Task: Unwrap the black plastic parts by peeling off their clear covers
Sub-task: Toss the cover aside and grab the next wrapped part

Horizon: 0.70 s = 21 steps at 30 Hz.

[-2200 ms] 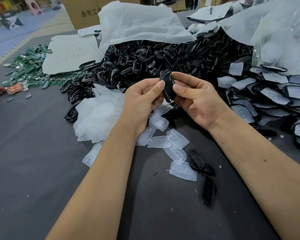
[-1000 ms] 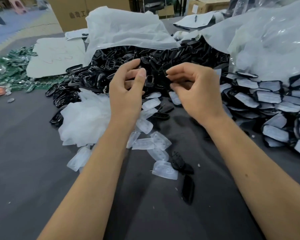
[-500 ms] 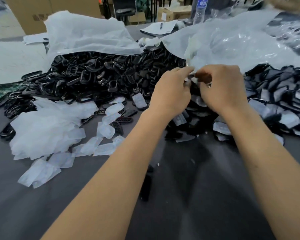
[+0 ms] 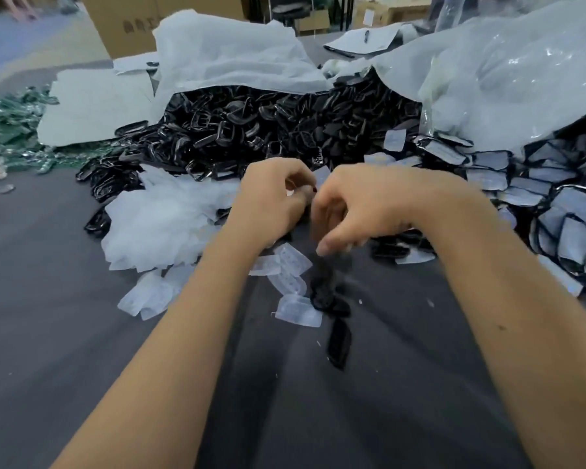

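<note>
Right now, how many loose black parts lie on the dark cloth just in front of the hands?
2, perhaps more. One black part lies alone nearest the camera; another black part, blurred, lies beside the clear covers. Further ones may be hidden under the hands.

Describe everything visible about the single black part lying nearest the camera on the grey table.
The black part is a small, elongated, rounded-end plastic piece, dark and slightly glossy, with faint slots along its face. It looks bare, with no clear cover on it. It lies flat on the grey table, lengthwise towards the camera, between the two forearms. It sits apart from the peeled covers just beyond it; neither hand touches it.
</note>
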Motion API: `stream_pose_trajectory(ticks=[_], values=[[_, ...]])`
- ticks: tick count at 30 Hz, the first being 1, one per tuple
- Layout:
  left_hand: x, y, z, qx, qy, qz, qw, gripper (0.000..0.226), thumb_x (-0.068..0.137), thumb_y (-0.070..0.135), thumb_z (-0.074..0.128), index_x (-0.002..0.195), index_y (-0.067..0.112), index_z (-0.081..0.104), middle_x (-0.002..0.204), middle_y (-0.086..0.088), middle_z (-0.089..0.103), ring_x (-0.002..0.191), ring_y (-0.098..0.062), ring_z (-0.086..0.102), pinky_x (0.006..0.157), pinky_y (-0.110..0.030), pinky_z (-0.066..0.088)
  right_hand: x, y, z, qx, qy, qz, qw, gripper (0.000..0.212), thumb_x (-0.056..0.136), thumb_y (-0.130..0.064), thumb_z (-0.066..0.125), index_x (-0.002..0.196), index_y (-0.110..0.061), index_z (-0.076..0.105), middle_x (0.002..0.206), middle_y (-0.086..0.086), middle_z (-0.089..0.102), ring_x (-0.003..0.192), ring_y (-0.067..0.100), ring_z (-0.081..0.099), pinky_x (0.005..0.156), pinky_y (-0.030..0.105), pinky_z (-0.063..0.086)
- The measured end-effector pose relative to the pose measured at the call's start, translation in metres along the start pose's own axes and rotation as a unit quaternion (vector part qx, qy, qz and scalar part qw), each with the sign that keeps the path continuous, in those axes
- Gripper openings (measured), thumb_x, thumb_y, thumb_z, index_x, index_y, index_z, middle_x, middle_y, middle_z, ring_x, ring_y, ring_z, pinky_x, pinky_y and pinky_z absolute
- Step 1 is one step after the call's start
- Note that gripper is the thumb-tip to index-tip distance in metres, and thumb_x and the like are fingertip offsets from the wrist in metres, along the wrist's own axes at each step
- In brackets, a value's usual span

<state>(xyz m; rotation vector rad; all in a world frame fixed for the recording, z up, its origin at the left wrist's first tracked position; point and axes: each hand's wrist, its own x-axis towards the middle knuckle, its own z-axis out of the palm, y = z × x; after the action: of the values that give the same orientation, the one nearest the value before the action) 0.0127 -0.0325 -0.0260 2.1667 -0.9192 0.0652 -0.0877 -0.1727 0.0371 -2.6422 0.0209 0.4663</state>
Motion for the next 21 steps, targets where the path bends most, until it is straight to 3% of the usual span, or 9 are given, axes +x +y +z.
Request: stream_pose_trajectory(ticks=[2,3,5,7,10,12,15,18,21], values=[[-0.006,-0.009,-0.012,0.002,-0.049,0.003,0.999,0.025,0.084,0.001,0.072,0.081,0.026,0.075,0.078,0.019,0.069,0.078,0.006,0.063,0.072,-0.013,0.047,0.005,-0.014,0.012,-0.014,-0.086,0.031,0.996,0.034,0.077,-0.044,0.090,0.096,-0.021,0.074,0.074,-0.001,0.078,0.067,0.014,0.077,0.069,0.034,0.065],[-0.009,-0.011,-0.017,0.002,-0.078,0.005,0.997,0.029,0.083,-0.003,0.071,0.080,0.026,0.074,0.078,0.014,0.070,0.073,0.006,0.062,0.070,-0.016,0.049,0.007,-0.021,0.017,-0.026,-0.100,0.045,0.994,0.042,0.073,-0.046,0.092,0.096,-0.018,0.073,0.071,0.002,0.078,0.065,0.016,0.077,0.069,0.035,0.065],[-0.012,-0.013,-0.027,0.001,-0.140,-0.003,0.990,0.024,0.081,-0.007,0.075,0.083,0.017,0.075,0.084,-0.008,0.072,0.076,-0.010,0.065,0.074,-0.039,0.057,0.008,-0.031,0.023,-0.059,-0.125,0.071,0.988,0.055,0.068,-0.049,0.094,0.100,-0.011,0.070,0.067,0.003,0.077,0.061,0.018,0.077,0.070,0.036,0.066],[-0.013,-0.009,-0.038,0.005,-0.217,-0.013,0.976,0.026,0.078,-0.003,0.083,0.096,0.014,0.078,0.101,-0.017,0.069,0.094,-0.029,0.064,0.087,-0.051,0.054,0.007,-0.040,0.028,-0.102,-0.144,0.086,0.981,0.059,0.068,-0.050,0.095,0.102,-0.010,0.067,0.063,0.000,0.075,0.056,0.016,0.075,0.069,0.036,0.065],[-0.013,-0.003,-0.050,0.043,-0.327,-0.027,0.944,0.052,0.068,0.020,0.096,0.112,0.034,0.073,0.121,0.008,0.059,0.116,-0.015,0.055,0.101,-0.042,0.047,0.009,-0.048,0.036,-0.141,-0.142,0.078,0.977,0.050,0.072,-0.044,0.094,0.092,-0.020,0.055,0.052,-0.007,0.070,0.044,0.008,0.068,0.054,0.026,0.053],[-0.014,0.004,-0.049,0.097,-0.367,-0.012,0.925,0.059,0.062,0.030,0.099,0.111,0.043,0.068,0.127,0.012,0.051,0.124,-0.016,0.046,0.107,-0.045,0.043,0.009,-0.048,0.036,-0.142,-0.145,0.073,0.976,0.046,0.074,-0.038,0.093,0.095,-0.021,0.055,0.054,-0.007,0.071,0.046,0.008,0.069,0.058,0.026,0.055],[-0.015,0.011,-0.042,0.150,-0.347,-0.028,0.926,0.057,0.060,0.034,0.100,0.099,0.049,0.062,0.128,0.011,0.047,0.126,-0.019,0.037,0.107,-0.047,0.042,0.006,-0.042,0.026,-0.095,-0.157,0.063,0.981,0.034,0.082,-0.025,0.088,0.105,-0.015,0.065,0.070,-0.001,0.078,0.060,0.013,0.076,0.077,0.034,0.062],[-0.011,0.006,-0.042,0.119,-0.325,-0.037,0.937,0.034,0.066,0.027,0.098,0.088,0.037,0.073,0.110,0.010,0.066,0.110,-0.017,0.058,0.096,-0.038,0.051,0.010,-0.029,0.017,-0.037,-0.072,0.028,0.996,0.009,0.088,-0.009,0.072,0.092,-0.017,0.070,0.072,-0.004,0.075,0.061,0.015,0.076,0.052,0.021,0.053],[-0.009,-0.002,-0.044,0.111,-0.274,-0.070,0.953,0.023,0.073,0.020,0.094,0.085,0.025,0.075,0.086,0.008,0.069,0.085,-0.015,0.065,0.076,-0.031,0.053,0.017,-0.013,0.017,-0.003,0.002,0.018,1.000,0.019,0.090,-0.006,0.062,0.084,-0.021,0.072,0.073,-0.001,0.076,0.062,0.012,0.076,0.059,0.025,0.054]])
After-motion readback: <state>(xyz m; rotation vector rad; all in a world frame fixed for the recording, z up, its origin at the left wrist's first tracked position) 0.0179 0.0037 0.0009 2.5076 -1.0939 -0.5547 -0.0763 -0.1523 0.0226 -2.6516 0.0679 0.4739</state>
